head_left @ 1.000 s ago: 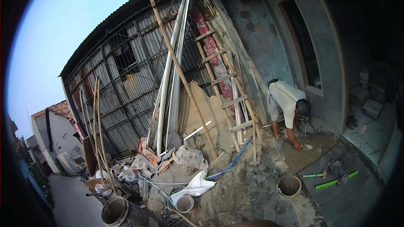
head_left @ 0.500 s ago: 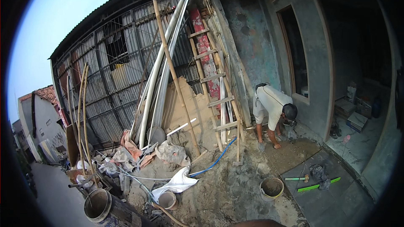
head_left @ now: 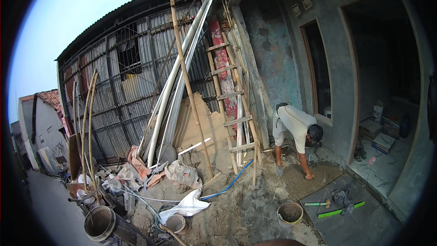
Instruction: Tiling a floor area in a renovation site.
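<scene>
Neither of my hands can be made out. A dark brown rounded shape (head_left: 278,243) just shows at the lower edge, too little of it to tell what it is. Ahead on the right, a co-worker (head_left: 295,125) in a pale shirt and dark cap bends low, one hand down on a patch of wet mortar (head_left: 323,175). Dark floor tiles (head_left: 346,225) lie on the near side of that patch. On them are a mallet with a green handle (head_left: 316,204), a bright green level (head_left: 341,209) and a crumpled dark plastic bag (head_left: 342,198).
A bucket of mortar (head_left: 290,214) stands beside the tiles. A smaller pail (head_left: 176,224), a white sack (head_left: 187,205) and a large drum (head_left: 101,224) are at the lower left. A blue hose (head_left: 230,182) crosses the sandy ground. A bamboo ladder (head_left: 231,95) and long white pipes (head_left: 182,70) lean behind.
The co-worker's arm now reaches farther right and nearer over the mortar. My view has shifted slightly, so the whole scene sits a little differently.
</scene>
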A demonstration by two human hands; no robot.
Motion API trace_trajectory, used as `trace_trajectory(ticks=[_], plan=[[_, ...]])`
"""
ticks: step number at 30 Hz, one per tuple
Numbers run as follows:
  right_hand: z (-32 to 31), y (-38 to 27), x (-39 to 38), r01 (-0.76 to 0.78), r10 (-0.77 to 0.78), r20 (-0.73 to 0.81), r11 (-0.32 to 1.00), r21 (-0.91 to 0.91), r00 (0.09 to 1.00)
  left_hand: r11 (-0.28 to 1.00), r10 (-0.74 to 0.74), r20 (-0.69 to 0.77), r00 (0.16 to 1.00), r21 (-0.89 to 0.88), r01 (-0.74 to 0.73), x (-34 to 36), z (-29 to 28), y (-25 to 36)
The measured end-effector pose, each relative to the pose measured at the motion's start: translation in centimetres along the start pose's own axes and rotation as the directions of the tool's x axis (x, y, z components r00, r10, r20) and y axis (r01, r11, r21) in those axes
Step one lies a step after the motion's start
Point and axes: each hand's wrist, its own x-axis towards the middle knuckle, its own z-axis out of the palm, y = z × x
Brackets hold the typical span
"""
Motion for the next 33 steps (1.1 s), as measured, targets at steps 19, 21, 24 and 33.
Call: trace_trajectory(ticks=[19,21,24,33], plan=[[9.8,18.8,-9.1,-0.097,0.262,0.367,0.906,-0.411,0.893,0.825,-0.524,0.434,0.733,0.045,0.563,-12.1,24.6,-20.5],[9.5,18.5,-9.2,-0.420,0.453,0.165,0.886,-0.199,0.876,0.817,-0.531,0.420,0.736,0.024,0.576,-12.9,24.7,-20.7],[8.9,18.4,-10.0,-0.042,0.139,0.198,0.903,-0.428,0.970,0.793,-0.557,0.442,0.704,0.030,0.609,-13.5,24.6,-19.3],[6.9,14.7,-10.8,-0.121,0.301,0.408,0.903,-0.411,0.862,0.521,-0.659,0.499,0.563,-0.238,0.820,-19.0,27.4,-27.7]])
